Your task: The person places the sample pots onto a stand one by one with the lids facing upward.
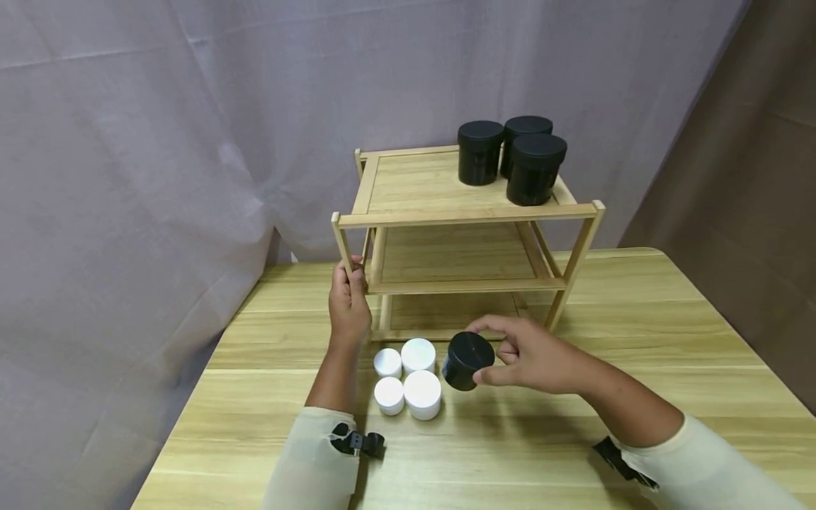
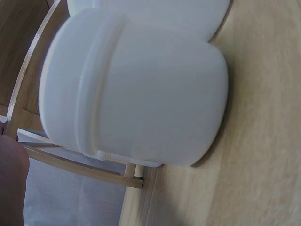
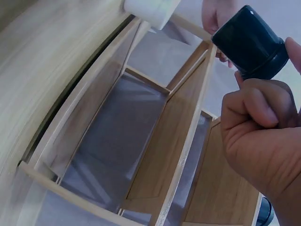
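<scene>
My left hand (image 1: 348,306) grips the left front leg of a three-tier wooden shelf (image 1: 468,287). In my right hand (image 1: 532,358) is a black lidded jar (image 1: 467,360), pinched near its lid between thumb and fingers. The right wrist view shows this black jar (image 3: 249,43) raised off the table, with the curled fingers (image 3: 251,103) below it. Left of it, several white lidded jars (image 1: 423,394) are grouped on the table before the shelf. One white jar (image 2: 141,89) fills much of the left wrist view, where only part of my left hand (image 2: 11,174) shows.
Three more black jars (image 1: 479,154) stand at the right side of the shelf's top tier. The shelf rests on a wood-grain table (image 1: 255,397). A grey curtain (image 1: 255,106) hangs behind, and a brown one (image 1: 752,234) on the right.
</scene>
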The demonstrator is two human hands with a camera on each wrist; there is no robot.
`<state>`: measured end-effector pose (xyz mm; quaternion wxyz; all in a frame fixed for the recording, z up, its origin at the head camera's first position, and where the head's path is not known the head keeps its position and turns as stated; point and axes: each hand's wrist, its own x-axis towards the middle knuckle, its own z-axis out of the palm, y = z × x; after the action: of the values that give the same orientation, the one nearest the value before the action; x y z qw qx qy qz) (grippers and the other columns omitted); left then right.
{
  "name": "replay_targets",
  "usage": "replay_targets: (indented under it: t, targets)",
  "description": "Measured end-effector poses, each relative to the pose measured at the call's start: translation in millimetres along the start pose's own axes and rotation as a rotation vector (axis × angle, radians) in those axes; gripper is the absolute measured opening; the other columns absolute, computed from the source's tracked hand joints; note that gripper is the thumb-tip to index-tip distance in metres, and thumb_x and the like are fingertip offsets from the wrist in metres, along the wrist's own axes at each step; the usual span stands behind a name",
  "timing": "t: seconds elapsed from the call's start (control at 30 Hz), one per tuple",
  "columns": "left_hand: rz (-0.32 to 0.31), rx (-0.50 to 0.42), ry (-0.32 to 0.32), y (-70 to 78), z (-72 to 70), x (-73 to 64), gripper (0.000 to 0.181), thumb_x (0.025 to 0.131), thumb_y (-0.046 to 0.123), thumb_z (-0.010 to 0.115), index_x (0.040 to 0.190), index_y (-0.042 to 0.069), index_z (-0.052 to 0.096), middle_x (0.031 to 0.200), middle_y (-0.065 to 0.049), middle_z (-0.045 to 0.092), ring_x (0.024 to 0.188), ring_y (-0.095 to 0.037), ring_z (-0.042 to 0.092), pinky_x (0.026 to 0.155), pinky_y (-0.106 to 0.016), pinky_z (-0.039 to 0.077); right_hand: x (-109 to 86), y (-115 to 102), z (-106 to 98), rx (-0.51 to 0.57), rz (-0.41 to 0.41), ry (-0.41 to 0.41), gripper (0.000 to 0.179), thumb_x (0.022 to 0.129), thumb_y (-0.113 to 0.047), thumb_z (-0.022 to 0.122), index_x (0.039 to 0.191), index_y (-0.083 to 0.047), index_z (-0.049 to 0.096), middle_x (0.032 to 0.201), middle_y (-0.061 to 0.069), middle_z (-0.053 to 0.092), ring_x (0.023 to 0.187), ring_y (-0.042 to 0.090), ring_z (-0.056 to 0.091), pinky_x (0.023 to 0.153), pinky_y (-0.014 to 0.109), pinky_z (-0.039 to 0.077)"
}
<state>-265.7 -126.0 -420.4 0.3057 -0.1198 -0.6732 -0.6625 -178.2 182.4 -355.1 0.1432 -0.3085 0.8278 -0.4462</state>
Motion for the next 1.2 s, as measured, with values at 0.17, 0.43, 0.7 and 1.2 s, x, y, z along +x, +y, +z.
replay_targets:
  t: [0.17, 0.43, 0.7, 1.2]
  targets:
    - [0.0, 0.002, 0.001, -1.2, 0.4, -0.2, 0.031, 0.117, 0.009, 0.043, 0.137, -0.013, 0.053, 0.085, 0.001, 0.043, 0.079, -0.009, 0.043, 0.072, -0.021, 0.039, 0.3, -10, -8, 0.15, 0.016, -0.035, 0.059, 0.089, -0.013, 0.089, 0.14, 0.0, 0.063, 0.059, -0.012, 0.039, 0.052, 0.001, 0.032, 0.047, 0.02, 0.027]
    - [0.002, -0.006, 0.006, -2.5, 0.4, -0.5, 0.031, 0.117, 0.008, 0.042, 0.136, -0.014, 0.052, 0.082, 0.002, 0.042, 0.076, -0.008, 0.042, 0.07, -0.02, 0.038, -0.6, -28, -21, 0.269, 0.11, -0.057, 0.061, 0.09, -0.01, 0.086, 0.144, 0.002, 0.058, 0.058, -0.011, 0.038, 0.051, 0.003, 0.03, 0.048, 0.021, 0.025]
    - [0.004, -0.002, 0.003, -2.1, 0.8, -0.6, 0.03, 0.117, 0.008, 0.043, 0.137, -0.012, 0.053, 0.083, 0.002, 0.042, 0.076, -0.008, 0.042, 0.07, -0.02, 0.039, 2.4, -51, -38, 0.192, 0.146, -0.064, 0.063, 0.091, -0.015, 0.087, 0.147, -0.004, 0.06, 0.059, -0.009, 0.04, 0.052, 0.005, 0.031, 0.048, 0.023, 0.026]
    - [0.002, -0.011, 0.01, -1.2, 0.5, 0.0, 0.03, 0.117, 0.009, 0.044, 0.136, -0.012, 0.054, 0.083, 0.001, 0.044, 0.078, -0.008, 0.044, 0.071, -0.022, 0.041, 13.5, -106, -76, -0.055, 0.191, -0.104, 0.062, 0.091, -0.024, 0.087, 0.147, -0.013, 0.063, 0.063, -0.004, 0.043, 0.056, 0.009, 0.039, 0.048, 0.027, 0.034]
